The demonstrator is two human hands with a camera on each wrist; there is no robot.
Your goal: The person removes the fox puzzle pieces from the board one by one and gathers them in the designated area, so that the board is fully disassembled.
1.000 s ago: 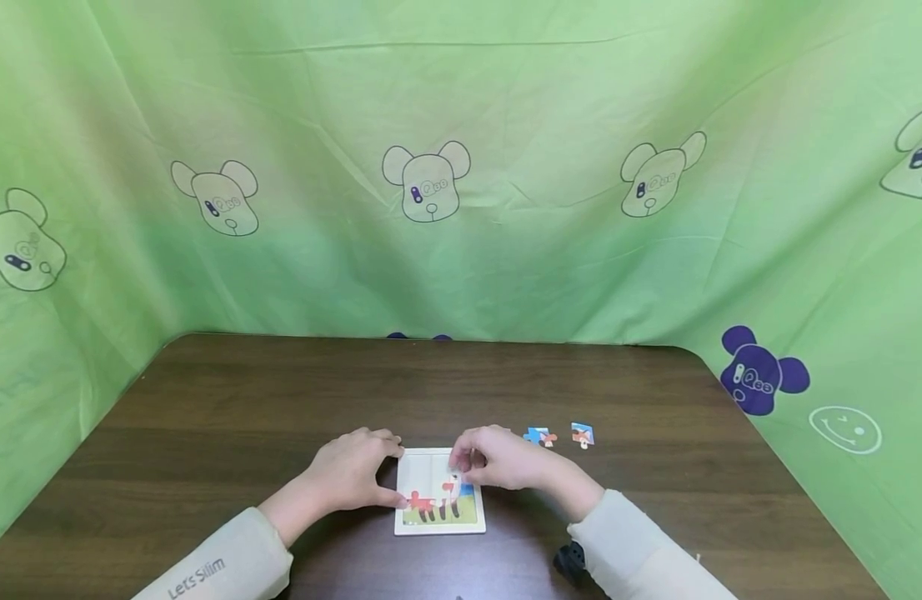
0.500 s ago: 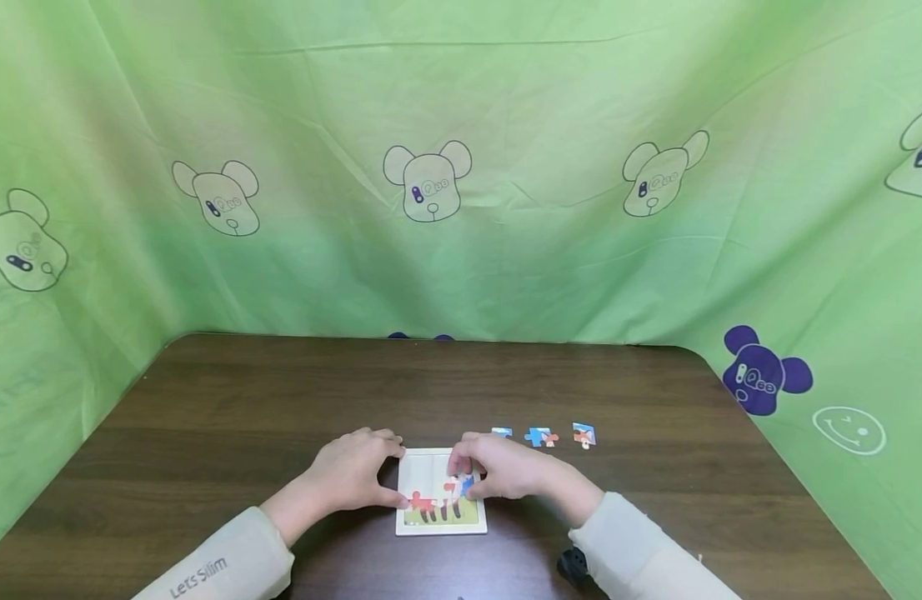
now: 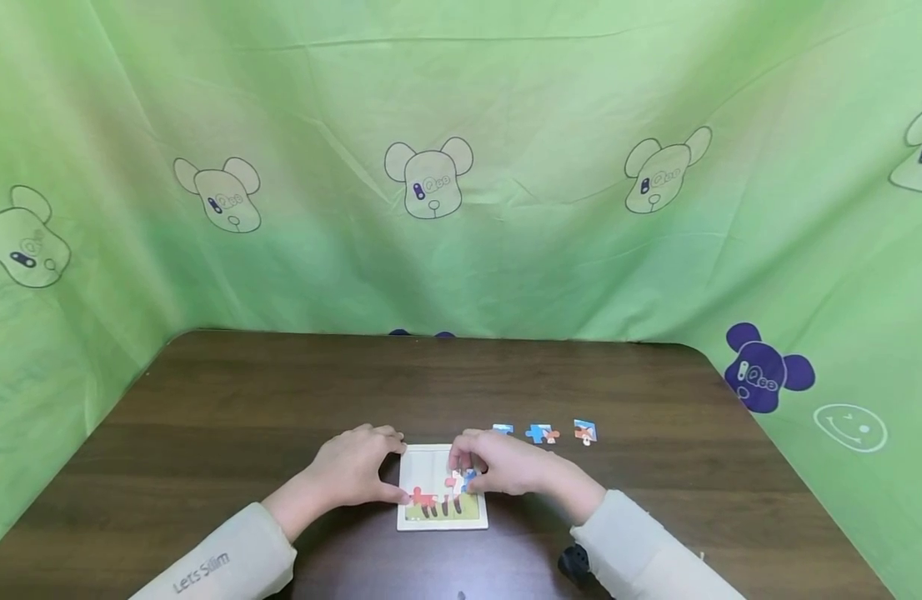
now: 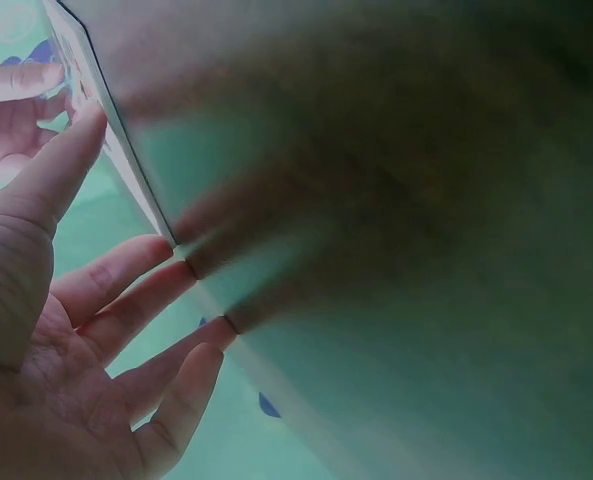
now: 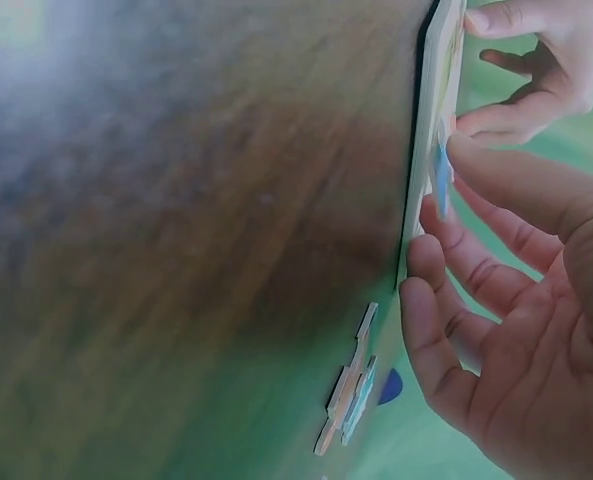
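A white-framed jigsaw puzzle board (image 3: pixel 422 457) lies on the table, its lower part filled with green ground, dark legs and red body pieces. My left hand (image 3: pixel 352 468) steadies its left side. In the left wrist view the thumb rests at the board's edge, and the straight fingers (image 4: pixel 141 290) spread along the frame and tabletop. Over the board's right side, my right hand (image 3: pixel 502 461) pinches a blue-and-white puzzle piece (image 5: pixel 442 178) between thumb and fingers. The piece sits right at the board's surface, above the green strip, and is partly hidden by the fingers.
Several loose pieces lie beyond my right hand: a blue one (image 3: pixel 502 429), a blue-and-orange one (image 3: pixel 542 433) and another picture piece (image 3: pixel 584 431). A black object (image 3: pixel 574 564) is beside the right sleeve. A green printed curtain (image 3: pixel 431 275) surrounds the brown table (image 3: pixel 281 375).
My right thumb has come down, and the held piece has shifted slightly on the board's right side. A loose blue piece behind the hand has come into sight. My left hand stays put.
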